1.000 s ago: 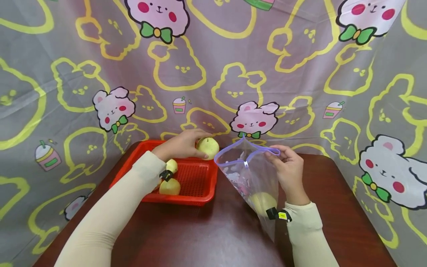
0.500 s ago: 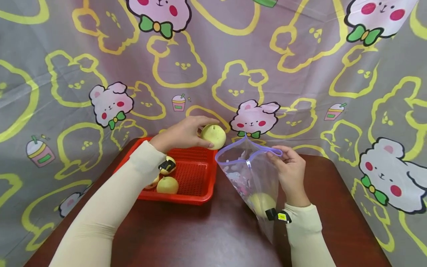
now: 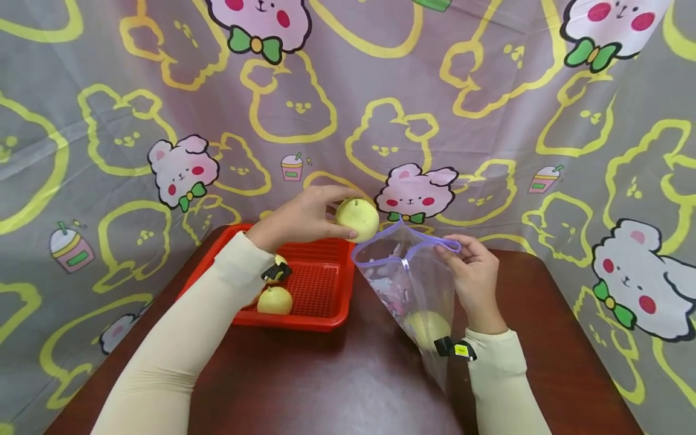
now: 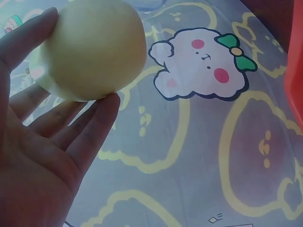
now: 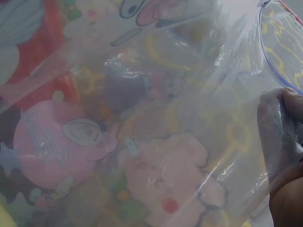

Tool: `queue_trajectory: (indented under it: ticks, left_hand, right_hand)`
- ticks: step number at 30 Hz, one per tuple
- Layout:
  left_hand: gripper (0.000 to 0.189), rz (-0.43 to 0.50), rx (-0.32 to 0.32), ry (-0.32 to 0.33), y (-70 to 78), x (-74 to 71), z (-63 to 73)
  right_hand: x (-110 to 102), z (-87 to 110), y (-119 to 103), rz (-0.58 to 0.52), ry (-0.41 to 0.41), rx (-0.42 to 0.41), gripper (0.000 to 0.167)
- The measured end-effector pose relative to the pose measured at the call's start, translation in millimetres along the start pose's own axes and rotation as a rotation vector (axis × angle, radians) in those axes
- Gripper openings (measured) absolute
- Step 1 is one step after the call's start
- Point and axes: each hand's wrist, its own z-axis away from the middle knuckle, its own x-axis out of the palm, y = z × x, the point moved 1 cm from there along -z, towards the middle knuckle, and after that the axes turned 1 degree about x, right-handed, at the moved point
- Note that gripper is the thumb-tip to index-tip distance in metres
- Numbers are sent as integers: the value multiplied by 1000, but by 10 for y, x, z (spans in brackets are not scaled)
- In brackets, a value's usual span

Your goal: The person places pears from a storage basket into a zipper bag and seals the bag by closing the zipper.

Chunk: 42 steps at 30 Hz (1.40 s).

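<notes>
My left hand (image 3: 307,217) grips a round, pale yellow pear (image 3: 359,220) between thumb and fingers, close to the left side of the bag's mouth. In the left wrist view the fingertips curve around the underside of the same pear (image 4: 94,47). My right hand (image 3: 472,275) pinches the purple zip edge of a clear zip bag (image 3: 399,296), whose mouth gapes. Another yellow pear (image 3: 426,326) lies low inside the bag. The right wrist view looks through the printed plastic of the bag (image 5: 156,156), with part of the thumb at the right edge.
A red plastic basket (image 3: 326,323) stands on the left of the dark wooden table (image 3: 326,386). Several pears, such as one near its front (image 3: 275,301), lie in it, partly hidden by my left forearm. A cartoon-printed curtain (image 3: 337,90) hangs right behind the table.
My left hand has carried the pear up and right, from over the basket to beside the bag's mouth. The right hand and the bag have hardly moved.
</notes>
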Motion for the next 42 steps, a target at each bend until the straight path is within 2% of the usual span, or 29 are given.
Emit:
queue_trajectory:
  ticks: [4,16,27,36,42]
  left_hand:
    - [57,5,21,-1,31,38,-5]
    - [62,-67,63,-9,108,106,-70]
    - [60,-51,48,-62,105,213,-114]
    - [61,-123,30,-96,126,271,-108]
    - [60,-131,17,-113,136,319,-110]
  right_hand:
    - [-13,15,13,4,-3,5,24]
    - [-28,-32,20,20,-2,3,23]
    - [-68,-36,43,76,8,-2,27]
    - [-51,-24,50,72,-4,-19,24]
    - [-45,-12,47,88,-7,-15,25]
